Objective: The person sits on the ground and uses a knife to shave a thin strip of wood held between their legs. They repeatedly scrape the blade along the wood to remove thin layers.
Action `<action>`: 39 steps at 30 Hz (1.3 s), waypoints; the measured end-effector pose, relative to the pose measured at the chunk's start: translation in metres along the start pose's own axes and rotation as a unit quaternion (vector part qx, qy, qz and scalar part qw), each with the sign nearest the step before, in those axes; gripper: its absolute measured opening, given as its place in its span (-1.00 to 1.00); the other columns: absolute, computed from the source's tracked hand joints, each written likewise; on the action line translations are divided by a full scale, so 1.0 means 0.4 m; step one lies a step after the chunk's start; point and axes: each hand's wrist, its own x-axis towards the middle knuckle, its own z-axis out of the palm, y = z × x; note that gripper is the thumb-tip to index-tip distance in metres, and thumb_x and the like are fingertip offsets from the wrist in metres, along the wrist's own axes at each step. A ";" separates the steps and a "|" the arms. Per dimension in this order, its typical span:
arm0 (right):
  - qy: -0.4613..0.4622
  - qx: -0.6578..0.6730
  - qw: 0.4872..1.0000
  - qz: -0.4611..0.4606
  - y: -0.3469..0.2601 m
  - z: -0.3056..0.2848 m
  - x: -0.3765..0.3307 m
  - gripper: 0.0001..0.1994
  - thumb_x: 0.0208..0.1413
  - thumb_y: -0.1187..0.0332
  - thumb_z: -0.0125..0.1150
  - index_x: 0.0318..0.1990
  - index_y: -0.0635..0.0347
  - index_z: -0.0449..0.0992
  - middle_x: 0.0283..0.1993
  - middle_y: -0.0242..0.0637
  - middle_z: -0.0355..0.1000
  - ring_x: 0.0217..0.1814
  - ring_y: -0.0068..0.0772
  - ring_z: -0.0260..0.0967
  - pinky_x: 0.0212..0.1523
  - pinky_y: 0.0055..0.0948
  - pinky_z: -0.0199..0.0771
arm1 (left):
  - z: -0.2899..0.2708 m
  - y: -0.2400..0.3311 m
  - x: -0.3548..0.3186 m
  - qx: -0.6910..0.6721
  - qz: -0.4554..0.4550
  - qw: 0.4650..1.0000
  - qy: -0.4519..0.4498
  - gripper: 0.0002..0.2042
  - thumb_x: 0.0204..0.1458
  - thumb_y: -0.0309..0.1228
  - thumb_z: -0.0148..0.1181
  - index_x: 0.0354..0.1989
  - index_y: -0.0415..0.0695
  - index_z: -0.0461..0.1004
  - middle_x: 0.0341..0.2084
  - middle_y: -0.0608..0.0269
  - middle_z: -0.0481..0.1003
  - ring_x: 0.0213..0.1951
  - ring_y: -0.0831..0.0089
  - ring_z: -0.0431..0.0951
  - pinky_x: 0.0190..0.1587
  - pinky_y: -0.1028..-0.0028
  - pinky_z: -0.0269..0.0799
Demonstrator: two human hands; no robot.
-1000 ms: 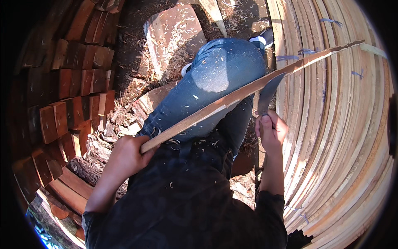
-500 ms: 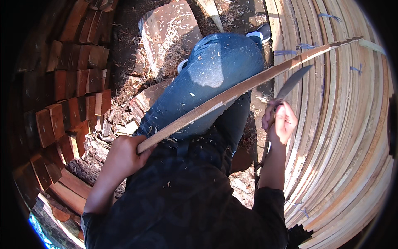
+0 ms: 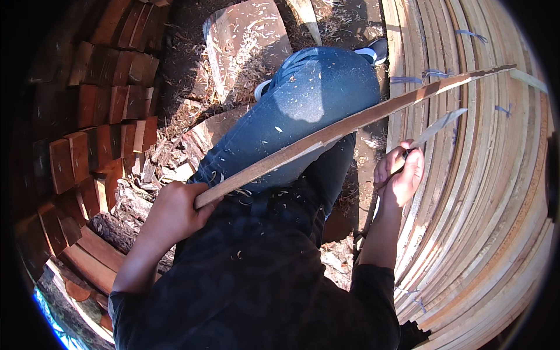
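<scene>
A long, thin wooden strip slants from the lower left up to the right, passing over my thigh in blue jeans. Its near end is wrapped by the closed fingers of my left hand. Dark, rough bark-like surface shows along the far part, and a paler cut patch lies about midway. My right hand grips a knife by its handle, mostly hidden in the fingers. The blade points up and to the right, below the strip and apart from it.
Bundled pale wooden strips, bound with bluish ties, lie along the right. Stacked reddish-brown wood blocks rise at the left. A flat wooden slab covered in shavings lies on the ground ahead. Bark pieces lie near my left arm.
The knife has turned, its blade now slanting lower and farther right of the strip. My right hand has shifted slightly. My left hand keeps its hold, and the whole view has shifted a little.
</scene>
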 end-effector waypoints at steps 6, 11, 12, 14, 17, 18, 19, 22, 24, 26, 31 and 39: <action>-0.128 -0.185 0.974 0.000 0.049 -0.015 -0.028 -0.82 0.23 0.39 0.01 -0.27 0.37 0.42 -0.64 -0.39 0.30 -0.69 -0.68 0.20 -0.68 -0.65 0.15 | 0.001 -0.001 0.006 -0.007 0.006 1.000 -0.008 -0.79 -0.04 -0.34 0.24 -0.49 -0.27 0.53 -0.73 -0.04 0.42 -0.61 0.07 0.49 -0.47 0.26 0.38; -0.323 -0.237 0.916 0.012 0.032 0.016 -0.050 -0.81 0.22 0.34 0.07 -0.23 0.30 0.47 -0.61 -0.42 0.34 -0.65 -0.65 0.22 -0.63 -0.66 0.17 | 0.006 -0.001 0.005 0.000 -0.016 1.000 -0.019 -0.82 -0.10 -0.32 0.27 -0.51 -0.20 0.54 -0.70 -0.03 0.44 -0.54 0.02 0.51 -0.42 0.20 0.43; -0.346 -0.263 0.898 -0.064 0.032 0.016 -0.034 -0.80 0.22 0.33 0.05 -0.20 0.32 0.47 -0.60 -0.40 0.35 -0.66 -0.64 0.22 -0.64 -0.66 0.16 | 0.013 -0.006 0.001 -0.005 -0.007 1.000 -0.013 -0.83 -0.10 -0.33 0.27 -0.51 -0.19 0.54 -0.70 -0.03 0.45 -0.54 0.02 0.51 -0.42 0.20 0.43; -0.203 -0.140 0.969 0.035 0.008 -0.007 -0.010 -0.74 0.25 0.30 0.00 -0.24 0.39 0.45 -0.62 -0.35 0.33 -0.69 -0.65 0.21 -0.66 -0.66 0.15 | 0.004 -0.004 0.006 -0.007 -0.008 1.000 -0.008 -0.83 -0.10 -0.33 0.27 -0.52 -0.19 0.53 -0.70 -0.03 0.44 -0.55 0.02 0.50 -0.43 0.19 0.42; 0.011 -0.084 0.996 0.026 -0.006 -0.009 0.000 -0.72 0.26 0.30 -0.02 -0.36 0.37 0.42 -0.65 -0.39 0.28 -0.69 -0.68 0.20 -0.66 -0.66 0.13 | 0.004 0.015 0.004 -0.018 -0.011 1.000 -0.009 -0.82 -0.08 -0.34 0.26 -0.51 -0.22 0.53 -0.71 -0.03 0.44 -0.57 0.03 0.50 -0.45 0.22 0.41; -0.149 -0.206 0.967 -0.033 0.008 -0.009 -0.014 -0.77 0.24 0.31 0.01 -0.31 0.33 0.44 -0.62 -0.40 0.32 -0.66 -0.65 0.24 -0.64 -0.64 0.17 | 0.009 0.005 0.008 -0.015 0.001 1.000 -0.013 -0.82 -0.07 -0.35 0.25 -0.50 -0.24 0.53 -0.71 -0.03 0.44 -0.58 0.05 0.50 -0.45 0.24 0.40; -0.300 -0.321 0.894 -0.091 0.019 -0.007 -0.026 -0.81 0.22 0.33 0.05 -0.26 0.29 0.47 -0.59 -0.40 0.36 -0.63 -0.63 0.29 -0.62 -0.62 0.20 | 0.010 -0.003 0.010 -0.011 0.013 1.000 -0.016 -0.81 -0.05 -0.36 0.25 -0.49 -0.26 0.53 -0.71 -0.03 0.44 -0.59 0.07 0.51 -0.46 0.26 0.39; -0.180 -0.217 0.959 -0.013 -0.010 -0.019 -0.020 -0.80 0.20 0.35 0.09 -0.20 0.34 0.47 -0.57 -0.34 0.37 -0.64 -0.62 0.28 -0.62 -0.64 0.21 | 0.007 -0.005 0.008 -0.022 0.010 1.000 -0.007 -0.80 -0.05 -0.35 0.25 -0.51 -0.26 0.52 -0.74 -0.04 0.42 -0.62 0.06 0.49 -0.49 0.26 0.37; -0.042 -0.142 0.989 -0.009 -0.012 -0.006 -0.016 -0.82 0.22 0.39 0.03 -0.21 0.36 0.46 -0.64 -0.38 0.32 -0.69 -0.66 0.21 -0.65 -0.64 0.17 | -0.004 0.004 0.008 -0.025 -0.004 1.000 -0.018 -0.79 -0.06 -0.34 0.26 -0.51 -0.26 0.52 -0.76 -0.05 0.40 -0.64 0.05 0.47 -0.50 0.27 0.37; -0.086 -0.258 0.962 -0.026 -0.005 -0.020 -0.020 -0.81 0.24 0.39 -0.01 -0.22 0.37 0.46 -0.67 -0.40 0.29 -0.71 -0.68 0.18 -0.67 -0.65 0.12 | 0.016 0.006 0.001 -0.006 0.007 1.000 -0.006 -0.79 -0.06 -0.34 0.26 -0.52 -0.26 0.51 -0.76 -0.04 0.40 -0.64 0.05 0.48 -0.50 0.27 0.38; 0.097 0.003 0.994 -0.043 -0.049 -0.023 0.000 -0.73 0.29 0.29 -0.08 -0.21 0.37 0.41 -0.69 -0.39 0.21 -0.76 -0.63 0.12 -0.72 -0.66 0.08 | 0.000 0.011 0.007 -0.004 -0.003 1.000 -0.007 -0.79 -0.06 -0.33 0.26 -0.52 -0.26 0.51 -0.74 -0.06 0.41 -0.60 0.04 0.49 -0.47 0.24 0.39; -0.091 -0.156 0.983 0.013 -0.027 0.029 -0.018 -0.81 0.22 0.38 0.05 -0.23 0.39 0.46 -0.63 -0.41 0.30 -0.69 -0.65 0.23 -0.68 -0.63 0.18 | -0.008 0.021 0.021 -0.005 -0.029 0.999 -0.022 -0.82 -0.10 -0.33 0.26 -0.55 -0.20 0.50 -0.72 -0.03 0.42 -0.55 0.00 0.50 -0.45 0.19 0.41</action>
